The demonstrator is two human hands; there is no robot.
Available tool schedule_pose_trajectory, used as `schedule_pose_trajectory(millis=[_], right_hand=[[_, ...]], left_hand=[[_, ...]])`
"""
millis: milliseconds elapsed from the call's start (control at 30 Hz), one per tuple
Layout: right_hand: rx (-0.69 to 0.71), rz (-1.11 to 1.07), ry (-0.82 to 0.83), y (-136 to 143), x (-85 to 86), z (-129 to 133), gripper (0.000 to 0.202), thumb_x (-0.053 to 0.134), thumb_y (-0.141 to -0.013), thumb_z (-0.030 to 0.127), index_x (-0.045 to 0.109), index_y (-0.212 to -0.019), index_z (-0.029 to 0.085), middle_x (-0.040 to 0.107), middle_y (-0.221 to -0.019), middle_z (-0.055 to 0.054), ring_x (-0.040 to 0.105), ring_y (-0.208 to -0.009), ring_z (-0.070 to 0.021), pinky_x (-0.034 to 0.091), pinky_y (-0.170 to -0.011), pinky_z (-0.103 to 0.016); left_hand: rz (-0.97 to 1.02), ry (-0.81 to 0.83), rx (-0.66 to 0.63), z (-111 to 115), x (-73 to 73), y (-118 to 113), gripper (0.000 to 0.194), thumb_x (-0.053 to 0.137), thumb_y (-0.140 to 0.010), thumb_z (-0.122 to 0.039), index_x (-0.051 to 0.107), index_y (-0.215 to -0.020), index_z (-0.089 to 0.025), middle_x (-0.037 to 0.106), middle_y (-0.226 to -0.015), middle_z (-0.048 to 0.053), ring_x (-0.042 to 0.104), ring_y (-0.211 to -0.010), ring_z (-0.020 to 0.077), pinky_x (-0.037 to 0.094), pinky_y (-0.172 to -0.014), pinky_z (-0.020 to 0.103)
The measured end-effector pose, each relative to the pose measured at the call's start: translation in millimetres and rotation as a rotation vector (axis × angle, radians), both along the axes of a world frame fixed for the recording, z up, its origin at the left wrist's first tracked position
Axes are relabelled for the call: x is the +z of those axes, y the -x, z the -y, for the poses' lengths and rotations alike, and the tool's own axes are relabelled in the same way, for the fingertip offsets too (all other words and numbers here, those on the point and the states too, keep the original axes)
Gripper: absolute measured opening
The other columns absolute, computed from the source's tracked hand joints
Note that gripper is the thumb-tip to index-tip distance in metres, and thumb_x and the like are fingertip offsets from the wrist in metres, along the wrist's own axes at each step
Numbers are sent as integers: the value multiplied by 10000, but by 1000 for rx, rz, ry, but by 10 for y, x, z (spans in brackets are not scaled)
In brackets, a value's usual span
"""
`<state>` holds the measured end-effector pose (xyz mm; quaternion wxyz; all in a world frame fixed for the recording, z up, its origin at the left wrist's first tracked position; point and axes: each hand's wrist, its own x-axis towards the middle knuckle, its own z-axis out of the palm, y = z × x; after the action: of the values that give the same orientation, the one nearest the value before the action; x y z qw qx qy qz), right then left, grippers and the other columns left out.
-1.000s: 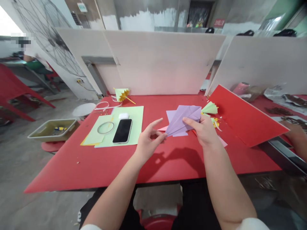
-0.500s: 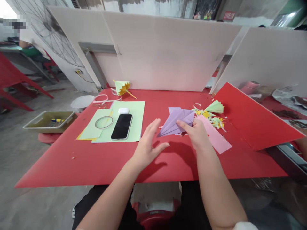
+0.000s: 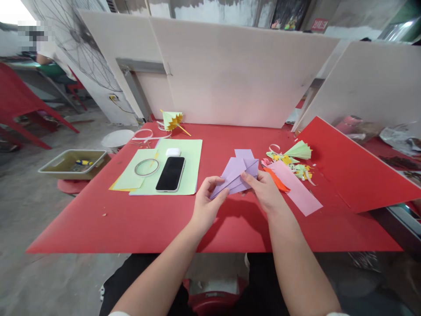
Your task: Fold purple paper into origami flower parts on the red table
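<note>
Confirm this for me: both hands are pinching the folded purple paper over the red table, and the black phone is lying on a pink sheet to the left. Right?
Not quite. The head view shows the black phone lying on a light green sheet, not a pink one. The rest holds: the left hand and right hand both pinch the folded purple paper over the red table.

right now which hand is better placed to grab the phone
Left. The left hand pinches the purple paper on the side nearer the phone; the right hand grips its far edge.
</note>
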<state>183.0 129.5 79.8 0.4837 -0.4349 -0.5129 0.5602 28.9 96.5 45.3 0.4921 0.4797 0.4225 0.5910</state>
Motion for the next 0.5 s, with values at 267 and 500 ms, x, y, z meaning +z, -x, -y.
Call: schedule_pose_trajectory(millis=[267,500], right_hand=[[14,67,12,29,63,37,243,709,-651,415,675,-660,175,631,-593,-13,578,-515,-125,501,-461,-239],[71,102,19,-7,48,34,220,725,-641,389,694,-708,182,657,-634,-11,606,-572,-140,522,-530,-264]], left_hand=[[-267,-105,167,-9,23,20,200,660,-737,-280,617,-920,-210,648,-891,24,595,-814,147,478,-744,271],[-442,-153,223,21,30,64,165,588,-803,-311,683,-918,-239,706,-852,10,628,-722,142,494,-680,262]])
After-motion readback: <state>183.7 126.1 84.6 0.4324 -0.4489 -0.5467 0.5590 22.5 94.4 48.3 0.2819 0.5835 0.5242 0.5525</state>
